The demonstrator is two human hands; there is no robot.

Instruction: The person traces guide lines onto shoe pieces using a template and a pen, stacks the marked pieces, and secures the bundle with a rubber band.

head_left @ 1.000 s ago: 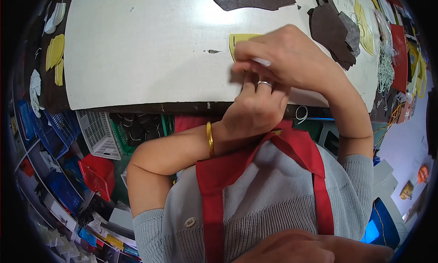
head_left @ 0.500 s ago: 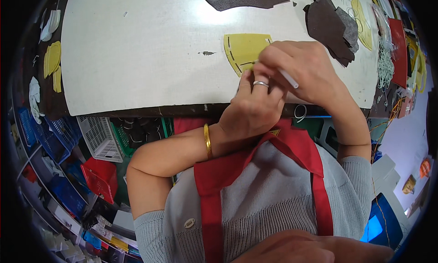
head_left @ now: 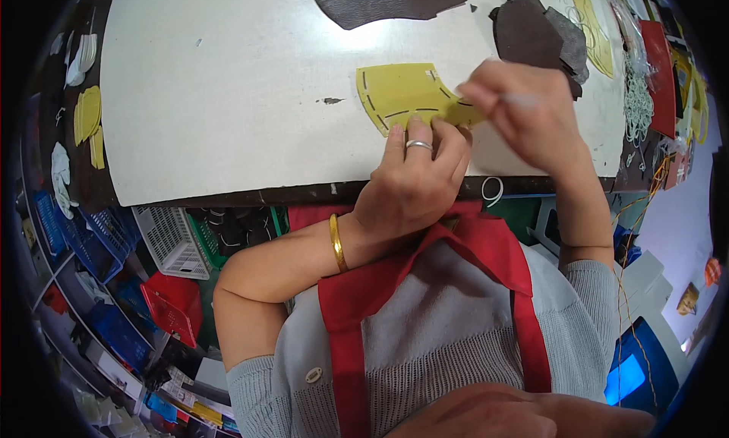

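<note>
Yellow piece (head_left: 399, 92) on bench (head_left: 228, 119), more of it bare than moment ago; right hand (head_left: 531, 119), curled round pale slim tool (head_left: 519, 100), blurred, shifted rightward, so work apparently nearer right end; left hand (head_left: 414, 176), fingers slightly spread, presses lower edge

A white glove (head_left: 61, 178) lies at the left, just beside blue baskets (head_left: 112, 237). Next to these, a white slatted crate (head_left: 161, 241) touches a green crate (head_left: 203, 239) with dark items (head_left: 234, 229) inside; a red basket (head_left: 171, 305) sits near. At the right, pale green cord (head_left: 639, 113) lies tangled beside a red panel (head_left: 658, 77).
</note>
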